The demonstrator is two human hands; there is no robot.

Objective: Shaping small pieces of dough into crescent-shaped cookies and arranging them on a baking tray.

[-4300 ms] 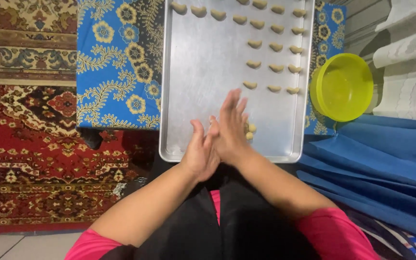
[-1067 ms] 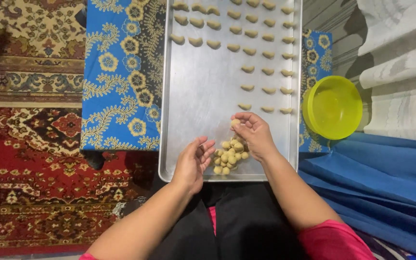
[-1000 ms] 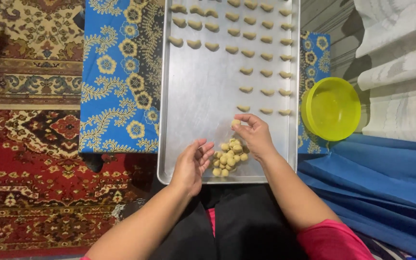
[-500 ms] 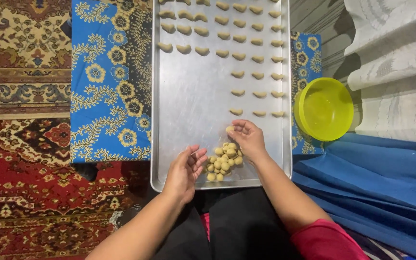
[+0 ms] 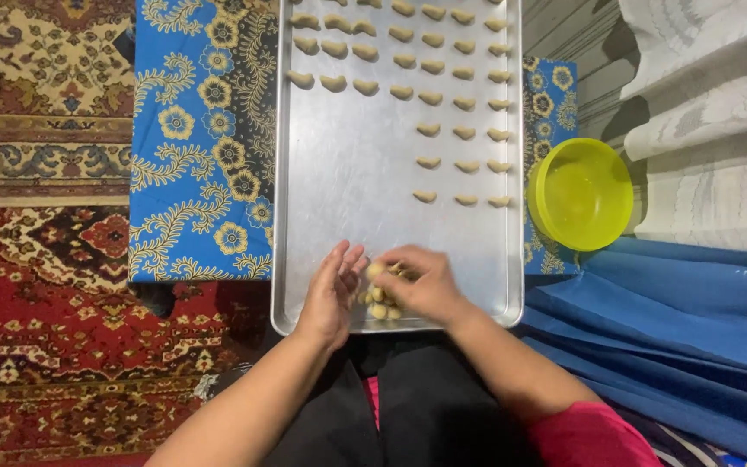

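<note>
— While the right hand [image 5: 421,285] cups over the heap of dough balls [image 5: 379,303], fingers curled onto it, where's the left hand [image 5: 332,290]?

— Just left of the heap, open, palm facing it. Heap sits at the near edge of the metal tray [image 5: 347,173]; shaped pieces [image 5: 430,130] lie beyond, patterned carpet [image 5: 45,259] around.

Blue floral cloth [image 5: 201,156], yellow bowl [image 5: 581,195]

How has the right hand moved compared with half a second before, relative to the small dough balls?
Yes. The right hand came down toward the near tray edge and now covers the pile of dough balls.
</note>
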